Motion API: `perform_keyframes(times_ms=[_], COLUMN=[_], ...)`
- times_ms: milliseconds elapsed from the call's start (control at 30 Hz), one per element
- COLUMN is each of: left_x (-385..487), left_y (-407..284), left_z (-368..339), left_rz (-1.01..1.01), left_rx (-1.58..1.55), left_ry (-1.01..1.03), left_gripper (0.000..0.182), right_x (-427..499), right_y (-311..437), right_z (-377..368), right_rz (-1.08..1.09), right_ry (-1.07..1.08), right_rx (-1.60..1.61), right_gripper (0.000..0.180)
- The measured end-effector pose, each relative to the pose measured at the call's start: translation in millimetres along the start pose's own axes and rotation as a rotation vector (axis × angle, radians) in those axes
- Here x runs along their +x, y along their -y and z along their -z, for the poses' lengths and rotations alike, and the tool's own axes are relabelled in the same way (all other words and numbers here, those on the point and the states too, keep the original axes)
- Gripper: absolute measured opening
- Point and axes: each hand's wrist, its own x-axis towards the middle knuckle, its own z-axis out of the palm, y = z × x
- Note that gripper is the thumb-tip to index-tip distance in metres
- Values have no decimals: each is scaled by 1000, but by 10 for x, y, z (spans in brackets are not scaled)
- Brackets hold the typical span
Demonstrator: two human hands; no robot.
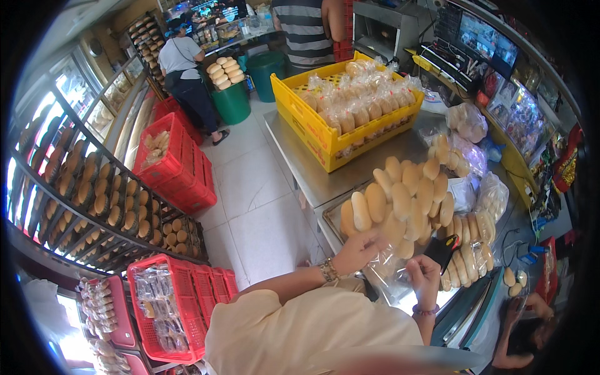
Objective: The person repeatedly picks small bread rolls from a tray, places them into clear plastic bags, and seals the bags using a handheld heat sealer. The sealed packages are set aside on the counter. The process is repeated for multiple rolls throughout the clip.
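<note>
My left hand [358, 253], with a bracelet at its wrist, is slightly blurred at the near edge of a pile of elongated bread rolls [401, 200]. Whether its fingers grip a roll cannot be made out. My right hand [424, 279], wearing a beaded bracelet, pinches the edge of a clear plastic bag [386, 269] that hangs between both hands. The rolls are heaped over a metal baking tray [332, 218] on the steel table. Just beyond my right hand is a black object [440, 252], partly hidden. Bagged rolls [468, 265] lie in rows to the right.
A yellow crate [300, 136] of bagged bread stands at the table's far end. Red crates [176, 154] and a rack of buns [101, 197] are left. One person [180, 61] stands by green bins [232, 105]; another wears a striped shirt [304, 33]. Someone's arms [520, 323] show lower right.
</note>
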Motion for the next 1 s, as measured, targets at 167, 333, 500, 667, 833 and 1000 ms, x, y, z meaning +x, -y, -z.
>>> perform_keyframes(times_ms=[167,333,500,667,833,1000], left_x=[96,141,135,148,73,18], left_y=[31,36,129,204,160,174], left_z=[49,-16,-168,-293,-192,-167], left_rz=[-82,-191,-139,-329,179,-7], left_rx=[148,162,153,330,239,-17], left_ry=[-26,23,-7,-93,82,182], left_gripper=[25,30,27,29,26,26], right_x=[83,45,-9,-3,-51,-71], right_y=[-11,-24,-199,-286,-268,-294], right_z=[-50,49,7,-54,39,191], right_rz=[131,104,47,-87,-26,32], right_ry=[-142,-91,-159,-322,-95,169], right_rx=[121,172,295,586,531,260], right_gripper=[12,4,7,22,12,17])
